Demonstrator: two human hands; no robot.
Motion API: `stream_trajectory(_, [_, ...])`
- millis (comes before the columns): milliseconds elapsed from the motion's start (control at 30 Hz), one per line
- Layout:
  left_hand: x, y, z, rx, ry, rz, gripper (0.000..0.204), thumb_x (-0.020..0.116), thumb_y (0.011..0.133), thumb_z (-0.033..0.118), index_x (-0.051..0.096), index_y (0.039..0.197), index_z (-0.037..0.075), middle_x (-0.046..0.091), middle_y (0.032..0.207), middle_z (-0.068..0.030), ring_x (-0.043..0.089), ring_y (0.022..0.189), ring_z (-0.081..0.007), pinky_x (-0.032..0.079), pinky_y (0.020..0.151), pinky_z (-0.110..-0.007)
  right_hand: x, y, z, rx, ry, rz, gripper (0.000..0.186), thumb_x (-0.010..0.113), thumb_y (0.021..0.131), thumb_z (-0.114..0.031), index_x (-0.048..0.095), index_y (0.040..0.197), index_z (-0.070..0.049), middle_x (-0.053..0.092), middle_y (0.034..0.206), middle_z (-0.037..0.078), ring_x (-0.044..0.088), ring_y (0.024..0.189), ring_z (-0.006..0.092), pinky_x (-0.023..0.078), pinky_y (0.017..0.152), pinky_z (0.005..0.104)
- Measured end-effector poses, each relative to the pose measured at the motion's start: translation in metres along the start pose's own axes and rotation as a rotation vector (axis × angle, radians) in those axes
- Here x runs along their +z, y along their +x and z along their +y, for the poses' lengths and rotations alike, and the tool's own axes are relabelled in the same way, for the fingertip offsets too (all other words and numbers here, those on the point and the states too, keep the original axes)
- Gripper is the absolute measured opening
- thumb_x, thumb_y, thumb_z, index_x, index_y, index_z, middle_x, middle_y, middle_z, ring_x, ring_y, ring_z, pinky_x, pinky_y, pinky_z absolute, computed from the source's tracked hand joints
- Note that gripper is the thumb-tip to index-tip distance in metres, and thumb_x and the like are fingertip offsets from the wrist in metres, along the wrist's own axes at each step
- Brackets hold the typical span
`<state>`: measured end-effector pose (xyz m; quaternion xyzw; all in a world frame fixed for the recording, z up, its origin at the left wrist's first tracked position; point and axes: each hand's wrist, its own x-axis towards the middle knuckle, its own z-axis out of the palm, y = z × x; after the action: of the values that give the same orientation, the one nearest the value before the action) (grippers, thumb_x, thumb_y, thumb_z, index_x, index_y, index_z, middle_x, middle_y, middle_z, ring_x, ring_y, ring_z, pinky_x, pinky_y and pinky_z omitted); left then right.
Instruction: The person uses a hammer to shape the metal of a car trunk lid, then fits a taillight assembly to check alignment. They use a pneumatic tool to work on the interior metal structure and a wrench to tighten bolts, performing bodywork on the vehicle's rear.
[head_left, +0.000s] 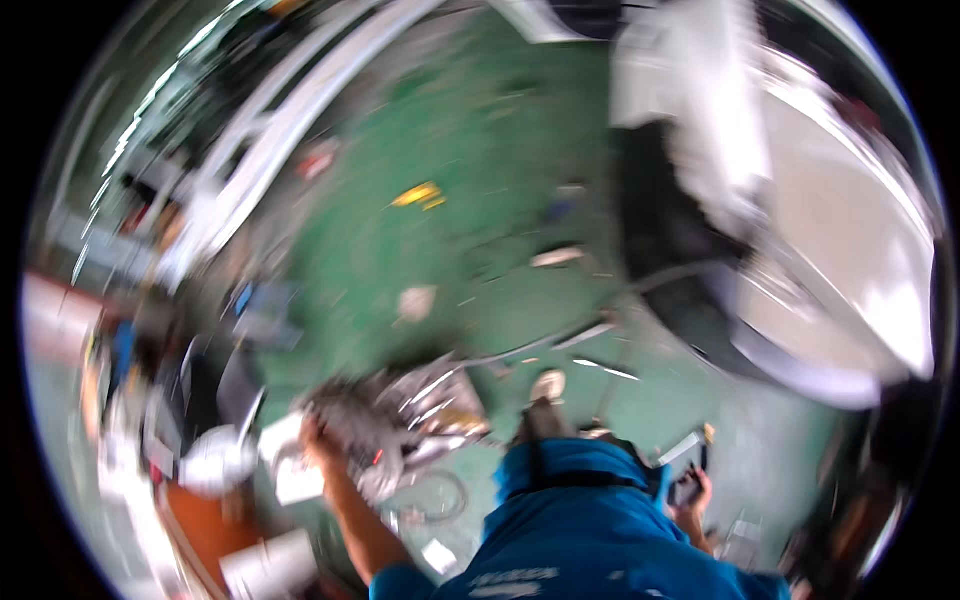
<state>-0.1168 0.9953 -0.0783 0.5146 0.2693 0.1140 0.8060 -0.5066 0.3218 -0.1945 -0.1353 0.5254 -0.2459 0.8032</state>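
The whole picture is motion-blurred. My left hand (318, 438) reaches out at lower left and rests against a grey metal assembly (400, 420) with shiny rods that lies on the green floor (470, 130). Its fingers are too smeared to read. My right hand (692, 497) is low at the right, beside my blue shirt (580, 530), and is closed around a small dark object (684, 489). My foot in a light shoe (547, 385) shows just above the shirt.
A large white and black body (800, 250) fills the right side. A long white beam (290, 120) runs diagonally at upper left. A yellow item (418, 195) and pale scraps (415, 300) lie on the floor. White and orange clutter (215, 470) sits at lower left.
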Motion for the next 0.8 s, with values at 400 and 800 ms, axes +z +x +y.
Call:
stream_trajectory(400, [0.416, -0.262, -0.214, -0.705, 0.483, -1.175, 0.025, 0.059, 0.100, 0.016, 0.058, 0.121, 0.002, 0.058, 0.099, -0.0047, 0.054, 0.084, -0.0146, 0.044, 0.066, -0.024, -0.063, 0.014, 0.005, -0.181, 0.488, 0.055, 0.047, 0.069, 0.075, -0.020, 0.059, 0.118, -0.005, 0.068, 0.094, 0.013, 0.063, 0.070, 0.0226, 0.054, 0.063, 0.0394])
stream_trajectory(800, [0.633, -0.401, -0.405, -1.118, 0.316, -1.647, 0.014, 0.060, 0.100, 0.020, 0.060, 0.106, 0.007, 0.062, 0.099, -0.0054, 0.056, 0.083, -0.0144, 0.046, 0.064, -0.025, 0.082, -0.013, -0.026, -0.748, 0.392, 0.032, 0.067, 0.081, 0.069, -0.035, 0.059, 0.118, 0.006, 0.068, 0.096, 0.019, 0.064, 0.064, 0.0228, 0.053, 0.059, 0.0335])
